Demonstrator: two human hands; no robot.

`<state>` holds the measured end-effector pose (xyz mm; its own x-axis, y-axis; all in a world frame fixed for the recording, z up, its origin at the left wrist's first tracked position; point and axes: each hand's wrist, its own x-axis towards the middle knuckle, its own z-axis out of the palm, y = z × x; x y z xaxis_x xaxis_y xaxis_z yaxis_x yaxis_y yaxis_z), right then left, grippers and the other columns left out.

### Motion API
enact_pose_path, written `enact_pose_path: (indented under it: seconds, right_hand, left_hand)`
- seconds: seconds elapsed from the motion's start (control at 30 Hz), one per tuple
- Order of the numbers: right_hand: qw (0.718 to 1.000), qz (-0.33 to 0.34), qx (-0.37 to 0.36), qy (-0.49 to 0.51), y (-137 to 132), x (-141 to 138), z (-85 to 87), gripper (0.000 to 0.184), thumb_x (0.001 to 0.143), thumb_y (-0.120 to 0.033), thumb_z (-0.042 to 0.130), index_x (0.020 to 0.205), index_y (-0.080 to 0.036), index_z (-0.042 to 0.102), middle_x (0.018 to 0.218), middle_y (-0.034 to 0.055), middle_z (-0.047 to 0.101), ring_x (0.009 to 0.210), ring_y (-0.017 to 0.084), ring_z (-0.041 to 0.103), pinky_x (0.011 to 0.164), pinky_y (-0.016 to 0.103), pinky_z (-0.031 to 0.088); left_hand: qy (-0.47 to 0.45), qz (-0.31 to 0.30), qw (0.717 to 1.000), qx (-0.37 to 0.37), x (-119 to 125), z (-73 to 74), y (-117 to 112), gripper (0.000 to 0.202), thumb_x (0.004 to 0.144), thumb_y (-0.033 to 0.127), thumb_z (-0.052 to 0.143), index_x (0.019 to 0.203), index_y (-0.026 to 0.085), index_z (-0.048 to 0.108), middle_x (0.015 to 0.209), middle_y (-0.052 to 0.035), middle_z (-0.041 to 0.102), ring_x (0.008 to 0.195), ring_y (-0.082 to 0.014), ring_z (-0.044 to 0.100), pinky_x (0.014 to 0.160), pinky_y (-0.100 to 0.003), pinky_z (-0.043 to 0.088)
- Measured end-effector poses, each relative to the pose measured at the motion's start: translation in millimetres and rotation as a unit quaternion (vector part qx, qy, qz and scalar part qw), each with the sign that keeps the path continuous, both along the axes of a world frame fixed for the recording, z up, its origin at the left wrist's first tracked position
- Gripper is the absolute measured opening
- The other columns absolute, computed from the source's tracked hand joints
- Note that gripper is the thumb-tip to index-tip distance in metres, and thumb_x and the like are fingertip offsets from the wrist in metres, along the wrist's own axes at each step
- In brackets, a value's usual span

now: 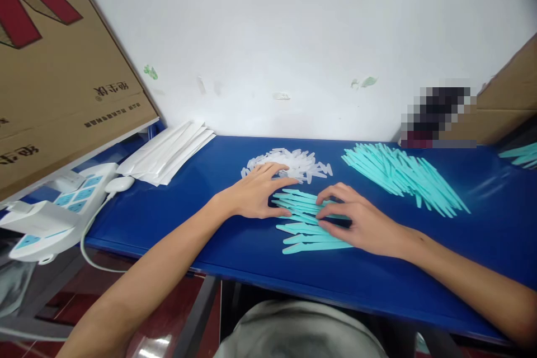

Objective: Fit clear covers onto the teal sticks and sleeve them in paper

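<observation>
On the blue table, turquoise eyebrow razors [310, 246] lie side by side in a loose row in front of me. My left hand [255, 193] is open, fingers spread, at the left ends of these razors. Its fingertips reach over the near edge of a pile of translucent white caps [300, 163]. My right hand [356, 218] rests at the other side of the row. Its bent fingers are apart and touch the razors' handles; some handles are hidden beneath it.
A larger heap of turquoise razors [403, 176] lies at the right. White paper sleeves [168, 154] are stacked at the left, near a power strip [79, 201] with a cable. A big cardboard box [71, 84] stands at the left, another [507, 100] at the right. A white wall closes the back.
</observation>
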<state>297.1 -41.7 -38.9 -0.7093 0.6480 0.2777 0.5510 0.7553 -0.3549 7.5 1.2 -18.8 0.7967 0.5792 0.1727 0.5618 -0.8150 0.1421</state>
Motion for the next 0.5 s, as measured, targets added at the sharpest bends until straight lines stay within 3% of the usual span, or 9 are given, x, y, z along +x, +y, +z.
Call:
enact_pose_path:
  seconds: [0.23, 0.5]
  right_hand:
    - [1.0, 0.001, 0.0, 0.005, 0.8, -0.4, 0.3, 0.027, 0.101, -0.037, 0.052, 0.103, -0.023, 0.075, 0.113, 0.0121, 0.064, 0.103, 0.026, 0.058, 0.087, 0.046, 0.048]
    - [1.0, 0.006, -0.016, 0.001, -0.8, -0.6, 0.6, 0.028, 0.1, -0.044, 0.055, 0.104, -0.024, 0.074, 0.116, 0.0114, 0.063, 0.104, 0.026, 0.057, 0.089, 0.046, 0.047]
  left_hand:
    - [-0.021, -0.05, 0.998, 0.041, 8.3, -5.7, -0.1, 0.058, 0.096, 0.057, 0.061, 0.141, 0.021, 0.058, 0.146, -0.0185, 0.05, 0.134, -0.0365, 0.048, 0.11, -0.054, 0.04]
    - [-0.028, -0.06, 0.996, 0.059, 11.3, -5.3, -3.1, 0.052, 0.097, 0.055, 0.059, 0.137, 0.021, 0.06, 0.143, -0.0169, 0.053, 0.132, -0.0339, 0.051, 0.11, -0.051, 0.041]
